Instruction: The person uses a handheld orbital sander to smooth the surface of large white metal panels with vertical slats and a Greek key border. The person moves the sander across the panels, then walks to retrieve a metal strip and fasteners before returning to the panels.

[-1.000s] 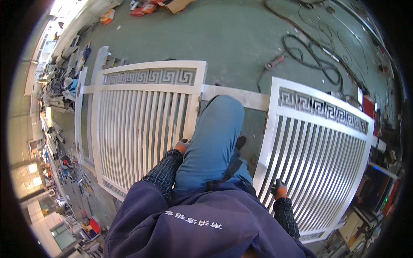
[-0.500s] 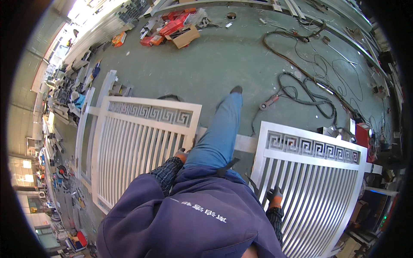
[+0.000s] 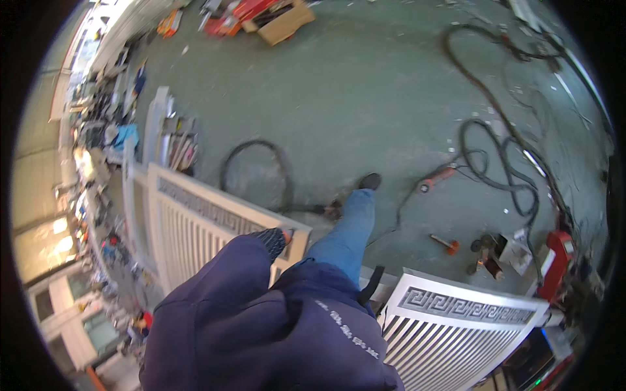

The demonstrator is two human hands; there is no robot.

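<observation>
My left hand (image 3: 287,236), in a grey glove with an orange cuff, is at the upper right corner of a white slatted panel (image 3: 215,201) with a Greek-key band. Its fingers are small and blurred, so their grip cannot be made out. To my right, a second white slatted panel (image 3: 466,305) shows the same kind of band, its lower part cut off by the picture's edge. No part of my right hand shows; my purple top covers the lower middle. One leg in blue jeans (image 3: 345,228) steps forward between the two panels.
A black hose (image 3: 277,156) loops beyond the left panel. Ahead on the right lie an orange corded power tool (image 3: 438,178), an orange-headed tool (image 3: 450,247) and dark cables (image 3: 499,182). A red case (image 3: 556,260) stands far right; an open cardboard box (image 3: 287,26) lies ahead.
The view has swung forward, and the right panel sits lower in it. My left hand has shifted to the left panel's upper corner. My right hand, earlier over the right panel's slats, has left the view.
</observation>
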